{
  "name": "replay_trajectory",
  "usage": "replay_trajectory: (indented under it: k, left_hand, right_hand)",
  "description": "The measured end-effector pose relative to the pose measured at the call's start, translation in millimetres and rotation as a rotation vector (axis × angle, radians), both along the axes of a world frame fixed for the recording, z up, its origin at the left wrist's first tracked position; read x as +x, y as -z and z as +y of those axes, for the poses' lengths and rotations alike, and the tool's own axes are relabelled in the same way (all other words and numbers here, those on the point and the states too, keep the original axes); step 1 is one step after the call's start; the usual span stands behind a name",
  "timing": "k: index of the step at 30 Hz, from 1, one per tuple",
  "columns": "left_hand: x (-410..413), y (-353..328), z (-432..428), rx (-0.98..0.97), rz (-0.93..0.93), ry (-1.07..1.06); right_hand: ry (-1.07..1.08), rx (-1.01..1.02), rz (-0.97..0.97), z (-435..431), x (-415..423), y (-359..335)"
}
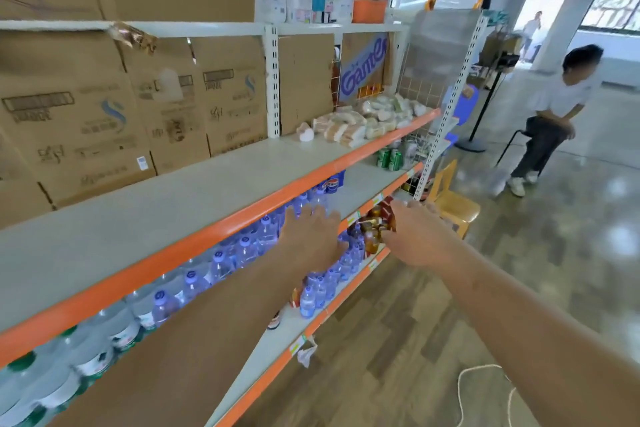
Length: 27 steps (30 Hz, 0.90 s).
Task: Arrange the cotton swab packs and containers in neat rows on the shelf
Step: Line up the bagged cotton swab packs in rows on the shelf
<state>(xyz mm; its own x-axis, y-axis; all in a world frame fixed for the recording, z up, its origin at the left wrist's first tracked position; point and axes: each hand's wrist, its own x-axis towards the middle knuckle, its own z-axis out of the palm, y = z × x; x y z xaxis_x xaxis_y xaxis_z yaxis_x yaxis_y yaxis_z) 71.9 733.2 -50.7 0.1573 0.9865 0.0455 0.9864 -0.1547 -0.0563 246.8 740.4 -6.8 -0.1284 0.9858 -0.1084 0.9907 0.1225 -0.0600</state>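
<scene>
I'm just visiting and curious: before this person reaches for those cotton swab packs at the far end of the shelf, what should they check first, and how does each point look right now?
1. Left hand free: ok, open and holding nothing.
2. Right hand free: ok, nothing gripped, fingers loosely spread.
3. Cotton swab packs located: ok, piled loosely at the shelf's far end, not in rows.
4. Space for rows on the shelf: ok, a long bare stretch in front of the cardboard boxes.
5. Hands near the packs: not ok, both are lower down, near the water bottles.
6. Round containers among the packs: cannot tell, too blurred.

left hand (313, 236), right hand (417, 236) — empty, outstretched
</scene>
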Motion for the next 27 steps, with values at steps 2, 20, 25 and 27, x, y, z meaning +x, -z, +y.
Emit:
replay_trajectory:
  k: [2, 20, 25, 27]
  left_hand:
    - [-2.7, -1.3, 25.0, 0.008, -0.011, 0.001]
    - [-23.4, 27.9, 230.6, -0.031, -0.089, -0.274]
    - [-5.3, 41.0, 287.9, -0.057, -0.148, -0.383]
    - [4.7, 52.8, 304.9, -0.090, -0.163, -0.420]
  right_hand:
    - [0.011, 0.007, -0.009, 19.6, -5.0, 4.9]
    - [-0.096, -0.097, 0.082, 256.4, 19.4, 47.7]
    - [-0.103, -0.082, 0.156, 344.1, 54.6, 40.8]
    - [-0.096, -0.089, 0.205, 371.6, 64.8, 45.9]
